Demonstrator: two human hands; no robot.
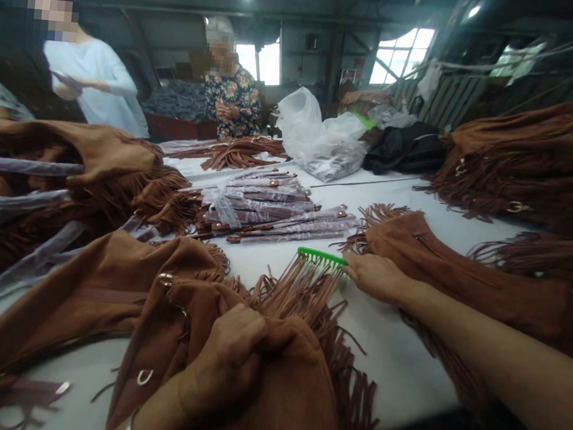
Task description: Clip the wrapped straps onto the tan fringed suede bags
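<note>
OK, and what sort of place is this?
Likely a bag workshop or factory: brown fringed bags heaped at the right, and bundled, plastic-wrapped straps on a white worktable.

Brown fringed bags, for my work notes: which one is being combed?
The front-centre bag, gripped by the left hand; only its fringe has the green comb in it, held by the right hand.
</note>
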